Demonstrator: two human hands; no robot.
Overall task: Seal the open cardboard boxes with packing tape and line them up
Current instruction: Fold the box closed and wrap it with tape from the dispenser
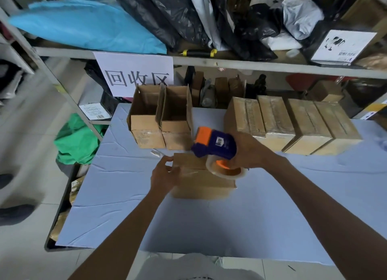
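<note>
A closed cardboard box [201,181] lies in the middle of the blue table [188,223]. My left hand [164,175] holds its left end, thumb along the far corner. My right hand [249,152] grips a purple and orange tape dispenser [215,144] with a clear tape roll [227,171], held over the box's far right part. Two open boxes [160,116] stand with flaps up at the back left. Several taped boxes [293,122] sit side by side in a row at the back right.
A metal shelf [209,63] runs behind the table, loaded with black, blue and grey bags, with a white paper sign [136,72] hanging from it. A green bag [77,139] lies on the floor to the left. A small scrap [157,153] lies on the table.
</note>
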